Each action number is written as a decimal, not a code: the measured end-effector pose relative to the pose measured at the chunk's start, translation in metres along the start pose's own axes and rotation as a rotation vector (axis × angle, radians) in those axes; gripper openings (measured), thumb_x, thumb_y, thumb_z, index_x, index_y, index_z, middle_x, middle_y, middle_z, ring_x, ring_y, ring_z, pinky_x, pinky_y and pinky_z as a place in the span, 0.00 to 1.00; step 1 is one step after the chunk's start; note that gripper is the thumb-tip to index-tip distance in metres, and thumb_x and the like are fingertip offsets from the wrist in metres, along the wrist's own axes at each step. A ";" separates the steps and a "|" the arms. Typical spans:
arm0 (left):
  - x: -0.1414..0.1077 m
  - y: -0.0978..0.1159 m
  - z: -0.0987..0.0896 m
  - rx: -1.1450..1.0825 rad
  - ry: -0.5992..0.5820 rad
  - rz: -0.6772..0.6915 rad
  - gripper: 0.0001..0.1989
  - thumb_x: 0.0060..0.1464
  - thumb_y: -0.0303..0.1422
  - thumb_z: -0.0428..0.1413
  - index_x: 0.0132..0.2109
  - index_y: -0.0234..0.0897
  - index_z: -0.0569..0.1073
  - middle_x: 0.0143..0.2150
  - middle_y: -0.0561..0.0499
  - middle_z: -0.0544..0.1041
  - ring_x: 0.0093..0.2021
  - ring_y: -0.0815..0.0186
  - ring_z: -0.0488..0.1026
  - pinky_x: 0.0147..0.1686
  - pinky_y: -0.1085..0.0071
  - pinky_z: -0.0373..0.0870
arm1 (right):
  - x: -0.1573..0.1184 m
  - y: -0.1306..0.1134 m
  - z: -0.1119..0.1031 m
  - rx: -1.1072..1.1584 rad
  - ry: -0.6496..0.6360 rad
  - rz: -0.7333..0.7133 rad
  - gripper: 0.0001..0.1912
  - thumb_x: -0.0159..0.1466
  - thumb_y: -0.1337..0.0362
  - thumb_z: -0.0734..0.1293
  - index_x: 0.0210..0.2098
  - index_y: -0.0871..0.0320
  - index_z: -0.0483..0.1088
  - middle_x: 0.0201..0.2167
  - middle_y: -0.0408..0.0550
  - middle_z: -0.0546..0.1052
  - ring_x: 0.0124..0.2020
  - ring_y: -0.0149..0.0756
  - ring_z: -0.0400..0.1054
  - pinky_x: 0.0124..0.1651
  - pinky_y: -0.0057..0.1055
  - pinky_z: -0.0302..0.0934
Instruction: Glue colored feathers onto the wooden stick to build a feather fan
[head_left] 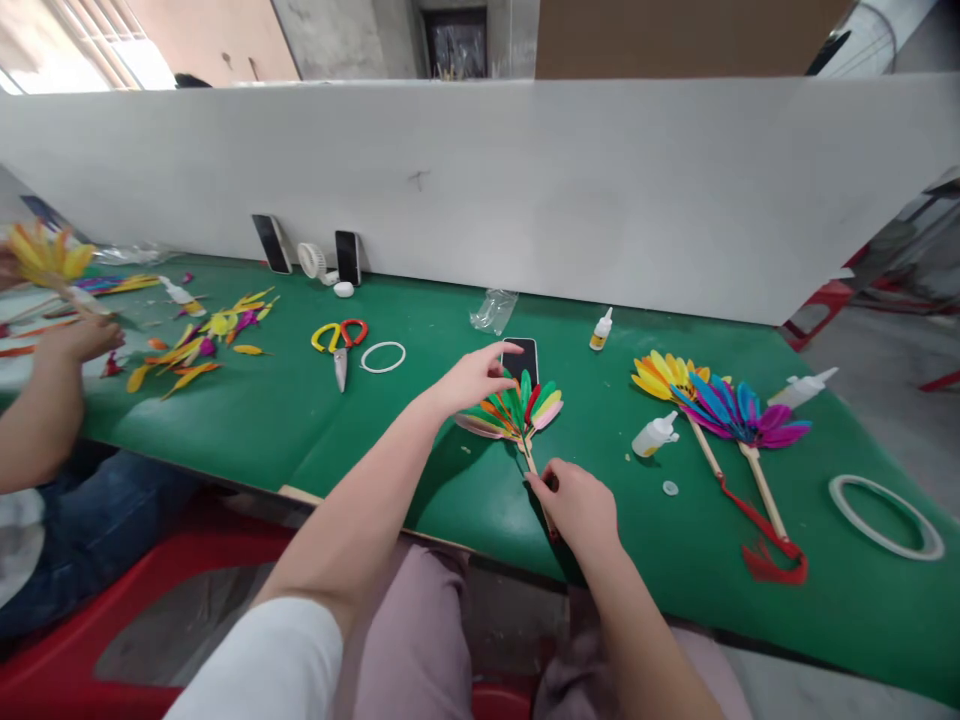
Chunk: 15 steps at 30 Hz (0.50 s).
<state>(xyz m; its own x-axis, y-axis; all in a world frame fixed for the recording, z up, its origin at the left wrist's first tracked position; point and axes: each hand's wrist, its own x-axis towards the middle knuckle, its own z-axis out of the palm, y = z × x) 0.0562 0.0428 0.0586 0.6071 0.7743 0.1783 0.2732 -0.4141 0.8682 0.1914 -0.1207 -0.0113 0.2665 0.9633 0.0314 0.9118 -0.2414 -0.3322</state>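
Note:
A feather fan (516, 408) with green, pink, orange, red and yellow feathers lies on the green table. My right hand (576, 505) is closed around its thin wooden handle (529, 455), low down near the table's front edge. Above the upper feathers hovers my left hand (480, 380), its thumb and fingers curved but apart, with nothing visible between them. Just beyond the feathers rests a dark phone (521, 360), partly covered by the fan and my left fingers.
Yellow (664, 378) and blue-purple fans (742, 415) lie right, beside an uncapped-looking glue bottle (655, 436) and a white ring (886, 517). Scissors (340, 350) lie left. A co-worker's hand (86, 335) holds a yellow fan at far left. A white partition (480, 180) stands behind.

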 end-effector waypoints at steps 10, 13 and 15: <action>0.069 0.009 0.032 0.404 -0.430 0.079 0.25 0.36 0.27 0.57 0.47 0.42 0.69 0.24 0.56 0.67 0.24 0.70 0.63 0.26 0.75 0.56 | 0.015 0.012 0.001 0.244 -0.069 0.089 0.18 0.59 0.49 0.55 0.25 0.52 0.67 0.20 0.39 0.71 0.23 0.29 0.63 0.22 0.24 0.42; 0.076 0.012 0.037 0.502 -0.530 0.097 0.26 0.39 0.27 0.55 0.50 0.42 0.66 0.26 0.55 0.68 0.25 0.70 0.63 0.28 0.75 0.56 | 0.017 0.012 0.002 0.231 -0.055 0.091 0.17 0.59 0.50 0.55 0.25 0.52 0.67 0.21 0.39 0.72 0.23 0.29 0.63 0.23 0.24 0.43; 0.080 0.014 0.040 0.576 -0.596 0.125 0.26 0.41 0.27 0.54 0.51 0.40 0.65 0.27 0.54 0.69 0.26 0.69 0.63 0.29 0.74 0.56 | 0.018 0.011 0.002 0.227 -0.051 0.092 0.17 0.59 0.51 0.54 0.25 0.52 0.67 0.21 0.39 0.72 0.24 0.29 0.63 0.23 0.24 0.43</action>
<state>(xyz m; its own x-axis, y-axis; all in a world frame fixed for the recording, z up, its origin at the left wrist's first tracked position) 0.1385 0.0796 0.0660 0.9069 0.3907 -0.1578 0.4178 -0.7851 0.4573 0.2062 -0.1055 -0.0161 0.3236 0.9446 -0.0545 0.7896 -0.3013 -0.5346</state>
